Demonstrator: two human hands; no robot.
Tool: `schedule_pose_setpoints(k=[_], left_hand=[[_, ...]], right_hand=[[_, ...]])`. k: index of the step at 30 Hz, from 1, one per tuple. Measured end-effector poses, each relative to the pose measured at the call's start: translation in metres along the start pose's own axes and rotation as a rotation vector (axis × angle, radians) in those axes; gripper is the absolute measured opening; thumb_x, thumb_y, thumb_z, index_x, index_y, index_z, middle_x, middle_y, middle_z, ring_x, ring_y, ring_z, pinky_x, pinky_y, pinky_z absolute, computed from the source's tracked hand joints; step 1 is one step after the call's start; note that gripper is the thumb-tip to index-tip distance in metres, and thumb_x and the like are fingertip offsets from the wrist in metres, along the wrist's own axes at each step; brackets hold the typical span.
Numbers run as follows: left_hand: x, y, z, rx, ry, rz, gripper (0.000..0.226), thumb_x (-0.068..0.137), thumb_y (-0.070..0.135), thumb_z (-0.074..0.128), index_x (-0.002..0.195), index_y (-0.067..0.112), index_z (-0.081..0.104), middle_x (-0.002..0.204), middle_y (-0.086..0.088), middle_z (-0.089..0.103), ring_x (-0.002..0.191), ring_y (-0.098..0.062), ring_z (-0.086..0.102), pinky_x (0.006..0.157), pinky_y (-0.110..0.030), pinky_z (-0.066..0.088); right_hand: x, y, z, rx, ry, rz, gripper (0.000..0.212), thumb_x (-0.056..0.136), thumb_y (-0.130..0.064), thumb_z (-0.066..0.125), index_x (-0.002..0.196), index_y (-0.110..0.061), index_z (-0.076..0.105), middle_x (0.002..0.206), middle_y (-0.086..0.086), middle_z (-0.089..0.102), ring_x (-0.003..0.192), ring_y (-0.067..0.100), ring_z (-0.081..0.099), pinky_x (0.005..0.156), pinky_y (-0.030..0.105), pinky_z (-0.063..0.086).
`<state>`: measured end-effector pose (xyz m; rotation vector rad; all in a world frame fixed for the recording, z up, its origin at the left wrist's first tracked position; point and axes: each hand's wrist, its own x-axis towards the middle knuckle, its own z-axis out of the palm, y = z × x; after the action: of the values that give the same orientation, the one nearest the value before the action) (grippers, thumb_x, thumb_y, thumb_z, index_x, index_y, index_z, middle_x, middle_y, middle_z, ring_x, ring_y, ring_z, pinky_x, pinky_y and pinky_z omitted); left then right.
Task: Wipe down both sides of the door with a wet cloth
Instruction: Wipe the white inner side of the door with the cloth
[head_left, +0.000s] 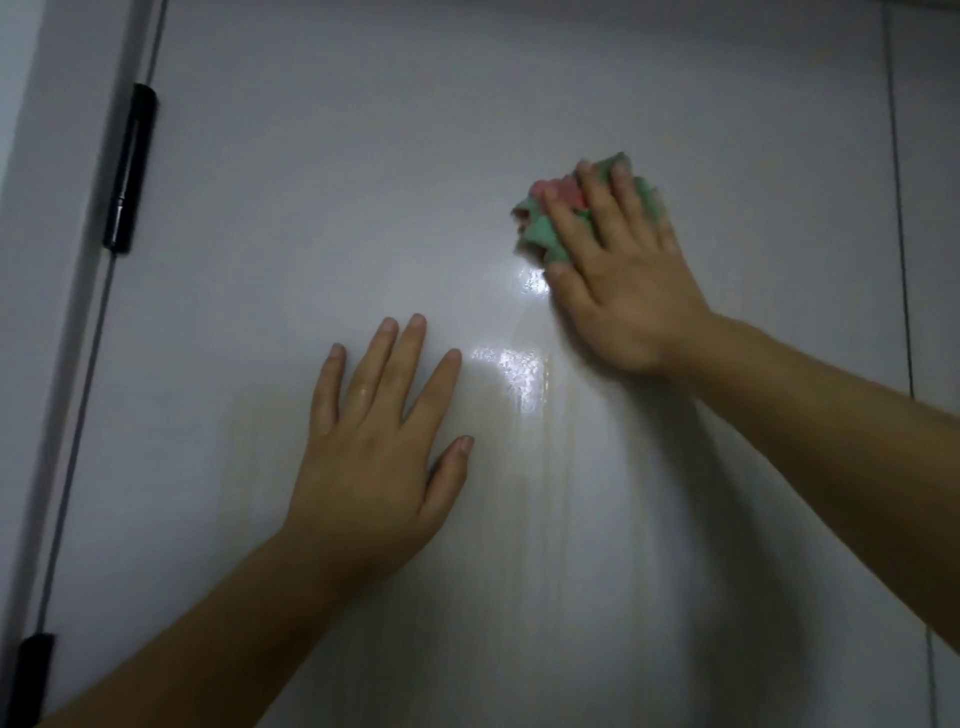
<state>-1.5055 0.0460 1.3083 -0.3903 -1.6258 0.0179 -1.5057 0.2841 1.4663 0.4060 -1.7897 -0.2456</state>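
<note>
A white door (363, 156) fills the view, its face glossy with wet streaks running down the middle. My right hand (618, 280) presses a bunched green and pink cloth (543, 228) flat against the door at the upper right, fingers spread straight over it. The cloth sticks out past my fingertips and to their left. My left hand (374, 457) rests flat on the door lower down and to the left, fingers straight and spread, holding nothing.
A black hinge (130, 166) sits on the door's left edge beside the white frame (47, 260), and a second black hinge (31, 680) shows at the bottom left. A thin dark vertical seam (901, 260) marks the door's right edge.
</note>
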Motion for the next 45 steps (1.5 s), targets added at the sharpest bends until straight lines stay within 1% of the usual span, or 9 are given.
schedule_pose_setpoints(k=[6, 11, 13, 18, 24, 30, 36, 42, 45], left_hand=[[0.003, 0.022, 0.005, 0.002, -0.042, -0.016, 0.068, 0.103, 0.049, 0.032, 0.158, 0.01, 0.039, 0.169, -0.019, 0.025, 0.158, -0.035, 0.02, 0.125, -0.062, 0.015], [0.014, 0.041, 0.008, -0.013, -0.054, 0.02, 0.068, 0.103, 0.049, 0.03, 0.159, 0.011, 0.037, 0.17, -0.018, 0.023, 0.159, -0.034, 0.018, 0.127, -0.059, 0.013], [0.019, 0.05, 0.009, -0.022, -0.048, 0.036, 0.067, 0.103, 0.048, 0.032, 0.158, 0.01, 0.039, 0.169, -0.018, 0.024, 0.159, -0.034, 0.019, 0.127, -0.057, 0.013], [0.023, 0.076, 0.014, -0.029, -0.069, 0.074, 0.067, 0.102, 0.046, 0.034, 0.157, 0.008, 0.041, 0.168, -0.019, 0.025, 0.158, -0.034, 0.021, 0.127, -0.058, 0.014], [0.037, 0.1, 0.018, -0.026, -0.119, 0.083, 0.068, 0.103, 0.05, 0.028, 0.16, 0.012, 0.037, 0.171, -0.015, 0.021, 0.16, -0.032, 0.015, 0.127, -0.057, 0.011], [0.039, 0.116, 0.021, -0.015, -0.112, 0.039, 0.07, 0.101, 0.05, 0.03, 0.157, 0.008, 0.04, 0.168, -0.02, 0.025, 0.158, -0.036, 0.019, 0.124, -0.066, 0.015], [0.052, 0.142, 0.026, -0.04, -0.114, 0.104, 0.069, 0.103, 0.049, 0.029, 0.159, 0.01, 0.037, 0.17, -0.017, 0.021, 0.159, -0.034, 0.016, 0.127, -0.057, 0.012], [0.057, 0.168, 0.034, -0.032, -0.13, 0.131, 0.069, 0.102, 0.05, 0.03, 0.158, 0.011, 0.039, 0.169, -0.019, 0.023, 0.159, -0.036, 0.017, 0.126, -0.061, 0.014], [0.057, 0.172, 0.036, 0.003, -0.143, 0.111, 0.069, 0.102, 0.05, 0.03, 0.158, 0.011, 0.04, 0.169, -0.02, 0.022, 0.158, -0.038, 0.017, 0.125, -0.064, 0.015]], right_hand=[[-0.083, -0.005, 0.02, -0.067, -0.034, -0.357, 0.063, 0.106, -0.049, 0.026, 0.164, -0.029, 0.012, 0.172, 0.007, 0.006, 0.158, 0.03, -0.004, 0.128, 0.051, 0.002], [-0.036, 0.048, -0.002, 0.01, -0.01, -0.012, 0.064, 0.104, -0.05, 0.019, 0.163, -0.033, 0.003, 0.172, 0.006, -0.003, 0.158, 0.028, -0.012, 0.127, 0.051, -0.004], [-0.049, 0.042, 0.005, -0.002, 0.017, -0.037, 0.065, 0.104, -0.05, 0.019, 0.164, -0.031, 0.001, 0.172, 0.007, -0.004, 0.157, 0.029, -0.012, 0.127, 0.053, -0.004], [-0.116, 0.041, 0.02, -0.05, -0.037, -0.319, 0.063, 0.106, -0.048, 0.026, 0.164, -0.027, 0.012, 0.172, 0.008, 0.005, 0.158, 0.029, -0.006, 0.127, 0.054, 0.005], [-0.068, 0.086, 0.0, 0.029, -0.01, 0.05, 0.064, 0.104, -0.05, 0.015, 0.163, -0.033, -0.002, 0.172, 0.005, -0.007, 0.157, 0.027, -0.015, 0.127, 0.053, -0.005], [-0.133, 0.081, 0.019, -0.056, -0.044, -0.28, 0.064, 0.106, -0.048, 0.027, 0.164, -0.027, 0.011, 0.172, 0.007, 0.003, 0.158, 0.029, -0.008, 0.128, 0.053, 0.002], [-0.079, 0.146, -0.004, 0.028, 0.005, 0.132, 0.062, 0.105, -0.05, 0.017, 0.162, -0.035, -0.004, 0.172, 0.005, -0.008, 0.157, 0.027, -0.015, 0.127, 0.054, -0.003], [-0.167, 0.125, 0.023, -0.012, -0.02, -0.142, 0.064, 0.107, -0.046, 0.026, 0.164, -0.028, 0.006, 0.172, 0.008, 0.0, 0.158, 0.03, -0.008, 0.127, 0.056, 0.005], [-0.142, 0.166, 0.01, -0.009, -0.004, -0.028, 0.062, 0.106, -0.049, 0.021, 0.163, -0.034, 0.003, 0.172, 0.007, 0.001, 0.158, 0.029, -0.008, 0.127, 0.055, 0.004]])
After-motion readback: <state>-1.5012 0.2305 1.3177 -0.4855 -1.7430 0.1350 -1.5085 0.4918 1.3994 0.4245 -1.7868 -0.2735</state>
